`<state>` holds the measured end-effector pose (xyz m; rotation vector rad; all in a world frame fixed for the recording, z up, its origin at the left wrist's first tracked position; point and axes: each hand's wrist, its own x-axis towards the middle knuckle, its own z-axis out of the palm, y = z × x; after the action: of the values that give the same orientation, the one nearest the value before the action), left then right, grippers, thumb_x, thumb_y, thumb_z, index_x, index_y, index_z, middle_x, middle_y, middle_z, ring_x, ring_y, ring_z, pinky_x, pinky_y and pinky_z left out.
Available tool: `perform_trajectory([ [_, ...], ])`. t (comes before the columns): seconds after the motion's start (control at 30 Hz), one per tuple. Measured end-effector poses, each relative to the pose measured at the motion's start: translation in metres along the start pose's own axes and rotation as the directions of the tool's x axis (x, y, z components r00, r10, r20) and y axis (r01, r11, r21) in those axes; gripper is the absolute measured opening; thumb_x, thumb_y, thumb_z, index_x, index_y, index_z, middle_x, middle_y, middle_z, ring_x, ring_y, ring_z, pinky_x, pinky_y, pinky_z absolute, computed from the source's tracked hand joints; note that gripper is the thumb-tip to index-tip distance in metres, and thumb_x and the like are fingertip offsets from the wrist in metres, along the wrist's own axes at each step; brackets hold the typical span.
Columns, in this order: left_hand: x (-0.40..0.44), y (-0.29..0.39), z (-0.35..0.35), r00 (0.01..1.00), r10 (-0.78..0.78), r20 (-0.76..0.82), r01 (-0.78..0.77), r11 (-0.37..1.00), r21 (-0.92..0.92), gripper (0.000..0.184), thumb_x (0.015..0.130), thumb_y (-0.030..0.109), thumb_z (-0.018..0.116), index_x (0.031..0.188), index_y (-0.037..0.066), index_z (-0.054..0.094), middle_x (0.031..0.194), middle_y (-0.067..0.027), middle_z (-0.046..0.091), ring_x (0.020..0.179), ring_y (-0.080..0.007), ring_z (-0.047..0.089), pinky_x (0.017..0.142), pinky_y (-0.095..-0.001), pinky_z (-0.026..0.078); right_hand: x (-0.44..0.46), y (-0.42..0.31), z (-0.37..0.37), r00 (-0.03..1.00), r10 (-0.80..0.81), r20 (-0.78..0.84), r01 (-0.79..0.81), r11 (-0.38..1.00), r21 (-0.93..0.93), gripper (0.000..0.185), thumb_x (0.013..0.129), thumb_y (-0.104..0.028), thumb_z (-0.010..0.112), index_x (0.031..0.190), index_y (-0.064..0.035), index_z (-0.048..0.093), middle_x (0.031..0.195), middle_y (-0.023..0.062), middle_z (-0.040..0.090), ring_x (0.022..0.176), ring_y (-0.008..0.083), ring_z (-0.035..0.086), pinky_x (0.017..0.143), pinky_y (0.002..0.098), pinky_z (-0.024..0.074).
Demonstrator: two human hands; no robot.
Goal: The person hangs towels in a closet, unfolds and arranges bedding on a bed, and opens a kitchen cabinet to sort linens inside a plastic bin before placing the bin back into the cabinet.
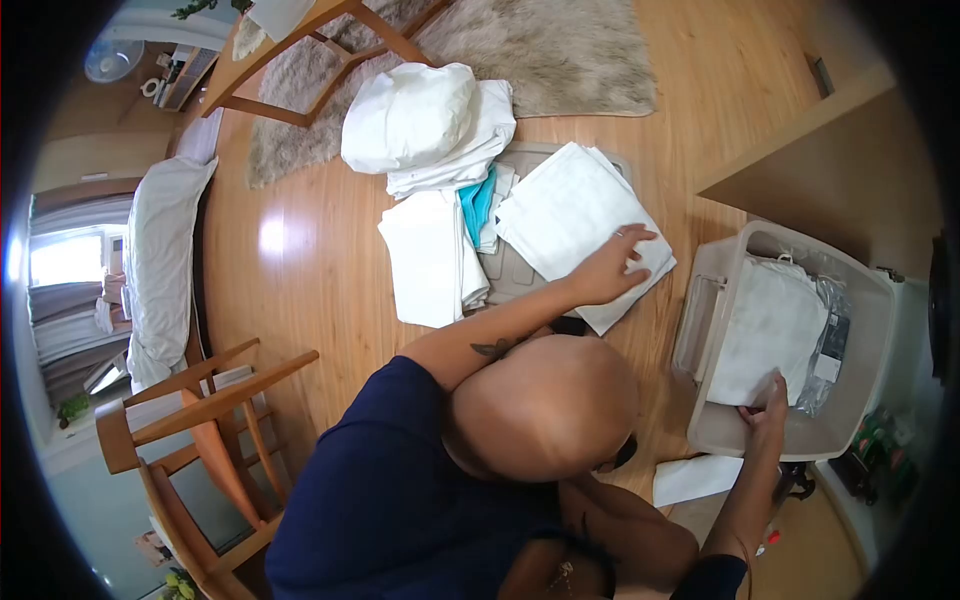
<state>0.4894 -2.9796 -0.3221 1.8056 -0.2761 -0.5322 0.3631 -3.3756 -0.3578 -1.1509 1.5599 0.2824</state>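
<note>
My left hand (608, 268) rests on a folded white cloth (570, 210), its fingers apart. That cloth lies partly over a beige plastic lid (515, 275) on the floor. Inside the open beige storage bin (880, 330) to the right, my right hand (765, 405) pinches the lower edge of another folded white fabric (768, 325), thumb on top and fingers partly hidden underneath. Beside that fabric in the bin is a clear plastic package (828, 345) with dark contents and a white label.
More folded white cloths (430, 255) and a puffy white bundle (410, 115) lie left of the lid, with a teal cloth (478, 205) among them. A shaggy rug (570, 55), a wooden chair (215, 440) and a wooden cabinet door (810, 150) surround the area. White sheets (695, 480) lie below the bin.
</note>
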Motion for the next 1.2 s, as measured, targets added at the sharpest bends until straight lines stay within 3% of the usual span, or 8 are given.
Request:
perform_trajectory([
  [0.1,-0.013,-0.025,-0.019,0.960,-0.006,-0.278,0.024,0.998,0.058,0.047,0.076,0.003,0.059,0.120,0.012,0.042,0.129,-0.0133,0.033,0.098,-0.0210,0.051,0.077,-0.0309,0.046,0.001,-0.004,-0.005,0.992,0.096,0.088,-0.114,0.965,0.236,0.073,0.059,-0.055,0.068,0.112,-0.0103,0.045,0.107,0.0117,0.048,0.096,0.0260,0.049,0.069,0.0369,0.0432],
  [0.3,-0.031,-0.068,-0.071,0.765,-0.030,-0.643,0.114,0.989,0.090,0.047,0.072,-0.001,0.060,0.115,0.012,0.045,0.129,-0.0125,0.035,0.102,-0.0219,0.048,0.080,-0.0337,0.044,0.013,-0.011,-0.019,0.998,0.041,-0.055,-0.033,0.991,0.130,0.076,0.050,-0.058,0.072,0.107,-0.0154,0.046,0.103,0.0068,0.047,0.088,0.0185,0.045,0.059,0.0299,0.0354],
  [0.33,-0.033,-0.077,-0.083,0.735,0.067,-0.675,0.129,0.963,0.236,0.047,0.071,-0.001,0.060,0.114,0.010,0.045,0.128,-0.0145,0.036,0.107,-0.0248,0.045,0.083,-0.0354,0.042,0.013,-0.011,-0.019,0.997,0.041,-0.058,-0.033,0.991,0.129,0.076,0.050,-0.058,0.072,0.107,-0.0154,0.046,0.103,0.0068,0.047,0.088,0.0185,0.045,0.059,0.0299,0.0354],
  [0.43,-0.038,-0.092,-0.124,0.647,0.223,-0.729,0.218,0.862,0.457,0.051,0.068,0.004,0.060,0.115,0.001,0.043,0.123,-0.0209,0.039,0.119,-0.0370,0.032,0.100,-0.0436,0.023,-0.003,-0.011,-0.010,0.999,-0.043,0.008,0.042,0.991,0.123,0.070,0.058,-0.055,0.068,0.111,-0.0148,0.046,0.102,0.0089,0.050,0.090,0.0238,0.049,0.063,0.0338,0.0423],
  [0.57,-0.032,-0.119,-0.169,0.568,0.241,-0.787,0.475,0.685,0.553,0.062,0.068,0.018,0.065,0.122,0.002,0.038,0.126,-0.0220,0.036,0.118,-0.0384,0.032,0.095,-0.0471,0.029,-0.039,-0.017,0.014,0.994,0.000,0.110,-0.033,0.953,0.300,0.075,0.065,-0.053,0.063,0.124,-0.0135,0.038,0.116,0.0105,0.045,0.105,0.0286,0.045,0.085,0.0435,0.0397],
  [0.77,-0.006,-0.129,-0.198,0.633,-0.022,-0.774,0.745,0.290,0.601,0.071,0.067,0.028,0.065,0.130,0.014,0.034,0.125,-0.0179,0.042,0.114,-0.0386,0.040,0.090,-0.0512,0.035,-0.036,-0.015,0.018,0.939,-0.303,0.160,0.204,0.870,0.448,0.066,0.076,-0.045,0.056,0.129,-0.0103,0.034,0.127,0.0090,0.041,0.116,0.0288,0.041,0.093,0.0477,0.0372],
  [0.97,-0.012,-0.126,-0.259,0.715,-0.136,-0.686,0.680,0.363,0.637,0.042,0.074,0.022,0.055,0.116,0.023,0.054,0.097,-0.0147,0.061,0.093,-0.0333,0.057,0.080,-0.0459,0.044,-0.047,-0.019,0.021,0.922,-0.384,0.045,0.288,0.761,0.581,0.058,0.080,-0.041,0.055,0.124,-0.0079,0.041,0.123,0.0081,0.046,0.112,0.0278,0.045,0.092,0.0458,0.0395],
  [1.2,-0.017,-0.101,-0.363,0.900,-0.076,-0.430,0.386,0.599,0.702,0.028,0.079,0.020,0.055,0.105,0.010,0.060,0.095,-0.0176,0.062,0.090,-0.0315,0.059,0.079,-0.0372,0.045,-0.046,-0.019,0.016,0.935,-0.349,0.067,0.239,0.756,0.609,0.054,0.078,-0.039,0.058,0.121,-0.0084,0.044,0.121,0.0068,0.048,0.108,0.0268,0.048,0.089,0.0442,0.0432],
])
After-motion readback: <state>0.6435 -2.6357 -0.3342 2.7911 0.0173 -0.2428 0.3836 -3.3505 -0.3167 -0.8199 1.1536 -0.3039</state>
